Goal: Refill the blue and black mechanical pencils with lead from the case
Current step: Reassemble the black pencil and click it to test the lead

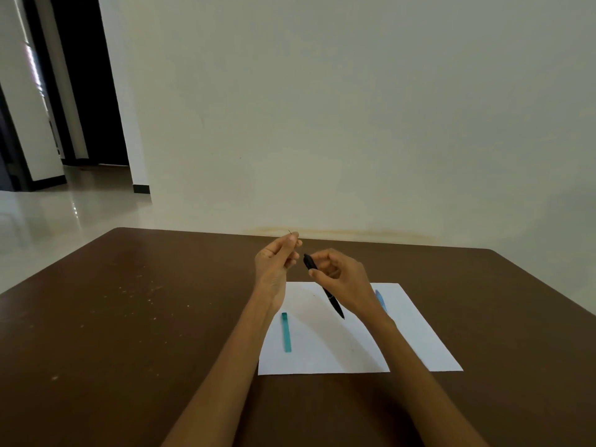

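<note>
My right hand point(338, 272) holds the black mechanical pencil point(332, 298) above the white paper sheet point(416, 337), its tip pointing down toward me and its back end up near my left hand. My left hand point(277, 262) pinches a thin lead point(290, 232) between thumb and fingertips, the lead's end sticking up just left of the pencil's back end. The blue mechanical pencil point(380, 300) lies on the paper, partly hidden behind my right wrist. The teal lead case point(286, 332) lies on the paper's left part, below my left wrist.
A brown table point(129, 317) stands against a pale wall point(354, 124). Its far edge runs just behind my hands. To the left are a shiny tiled floor and a dark doorway point(84, 91).
</note>
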